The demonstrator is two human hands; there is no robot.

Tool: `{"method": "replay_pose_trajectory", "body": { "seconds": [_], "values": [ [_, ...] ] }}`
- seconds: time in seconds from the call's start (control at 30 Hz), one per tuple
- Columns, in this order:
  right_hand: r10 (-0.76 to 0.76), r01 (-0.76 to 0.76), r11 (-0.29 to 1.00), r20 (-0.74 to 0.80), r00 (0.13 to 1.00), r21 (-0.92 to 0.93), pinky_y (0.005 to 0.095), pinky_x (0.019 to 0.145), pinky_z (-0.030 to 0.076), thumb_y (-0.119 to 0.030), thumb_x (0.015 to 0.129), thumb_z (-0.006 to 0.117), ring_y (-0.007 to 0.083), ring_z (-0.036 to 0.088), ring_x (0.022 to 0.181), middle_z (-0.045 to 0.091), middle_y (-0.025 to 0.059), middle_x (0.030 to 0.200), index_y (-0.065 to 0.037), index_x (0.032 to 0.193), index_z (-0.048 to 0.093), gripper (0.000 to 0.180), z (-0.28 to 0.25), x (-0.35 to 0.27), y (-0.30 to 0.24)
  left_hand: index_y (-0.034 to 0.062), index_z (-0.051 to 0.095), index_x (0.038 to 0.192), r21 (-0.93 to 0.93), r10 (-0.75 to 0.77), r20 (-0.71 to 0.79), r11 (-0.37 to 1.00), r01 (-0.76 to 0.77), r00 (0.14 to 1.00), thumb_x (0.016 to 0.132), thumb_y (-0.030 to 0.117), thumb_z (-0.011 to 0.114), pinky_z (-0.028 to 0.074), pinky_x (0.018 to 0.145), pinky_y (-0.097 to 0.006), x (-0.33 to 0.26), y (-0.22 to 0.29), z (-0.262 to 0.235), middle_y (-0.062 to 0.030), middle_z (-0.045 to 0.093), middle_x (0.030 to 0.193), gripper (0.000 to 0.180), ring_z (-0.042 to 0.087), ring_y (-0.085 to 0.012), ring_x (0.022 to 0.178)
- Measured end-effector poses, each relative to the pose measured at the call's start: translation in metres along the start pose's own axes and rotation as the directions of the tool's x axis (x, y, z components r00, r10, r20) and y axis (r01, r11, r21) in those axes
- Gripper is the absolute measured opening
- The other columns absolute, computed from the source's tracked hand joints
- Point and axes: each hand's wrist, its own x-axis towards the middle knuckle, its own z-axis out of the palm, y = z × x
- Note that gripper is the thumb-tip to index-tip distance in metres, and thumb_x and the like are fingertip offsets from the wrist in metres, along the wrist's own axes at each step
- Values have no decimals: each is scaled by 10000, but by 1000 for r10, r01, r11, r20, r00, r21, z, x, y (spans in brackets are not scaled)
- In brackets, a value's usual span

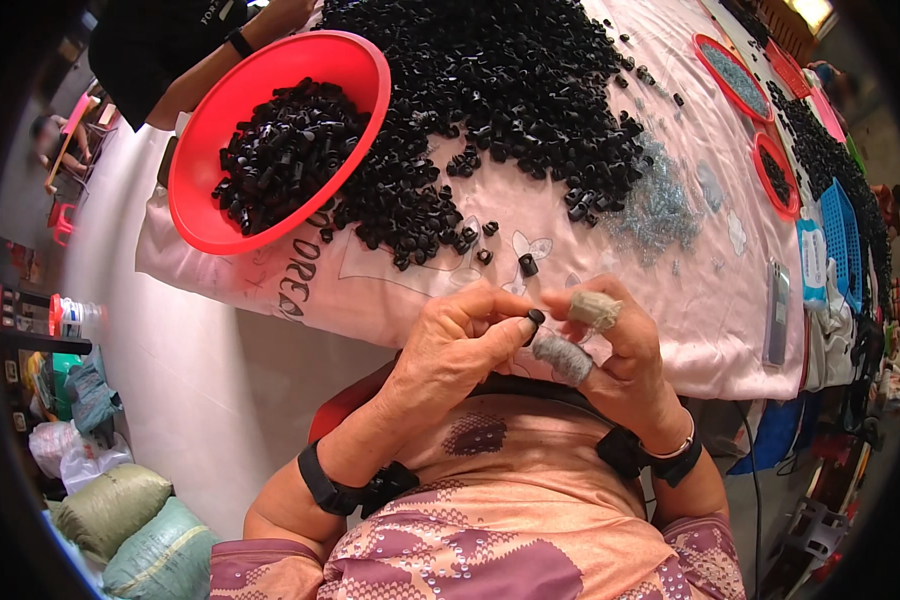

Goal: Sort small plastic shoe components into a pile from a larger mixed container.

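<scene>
At the near edge of the pink cloth (685, 345), the left hand (455, 335) pinches a small black part (536, 317) between thumb and forefinger. Just right of it, the right hand (630, 365) has its wrapped thumb and forefinger curled toward the part; whether they grip anything, I cannot tell. One loose black piece (528, 265) lies just beyond the hands, a large black heap (510, 75) farther off, and a red basin (295, 62) of black pieces stands tilted far left.
</scene>
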Motion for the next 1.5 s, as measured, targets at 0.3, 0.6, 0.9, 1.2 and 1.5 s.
{"method": "replay_pose_trajectory", "body": {
  "seconds": [0.3,0.6,0.9,1.2,1.5],
  "values": [
    [-160,236,812,185,970,-534,410,684,465,-194,612,760,300,592,763,578,128,840,-27,789,640,272,2,3,7,-25,647,1064,49,-7,35,999,6,999,945,110,625,447,634,-184,3,-7,1,22,614,874,182,531,-20,737],
    [-166,234,788,170,971,-570,395,668,443,-241,592,758,284,581,728,569,99,793,-50,747,644,271,-2,4,8,-29,679,994,288,90,6,954,-87,996,936,133,614,445,654,-249,1,-14,0,-22,592,860,184,533,-84,747],
    [-190,292,806,242,951,-515,388,626,441,-220,598,746,279,577,676,543,89,731,-50,694,566,266,-3,2,11,-23,684,966,411,96,96,903,-127,991,913,129,610,428,658,-283,0,-6,-1,-46,546,812,177,529,-130,744],
    [-169,302,848,317,933,-435,395,622,454,-180,582,740,289,590,671,551,89,713,-58,695,563,243,-6,1,14,-17,678,941,391,10,113,919,-54,994,912,123,610,420,630,-281,0,-5,4,-44,523,809,159,520,-131,715],
    [-186,314,846,312,932,-431,389,621,455,-183,559,747,286,589,665,559,87,721,-62,696,568,256,-5,0,14,-30,658,910,432,114,137,887,-163,984,913,85,622,407,663,-255,-2,-9,5,-24,519,823,120,504,-97,753]
  ]
}}
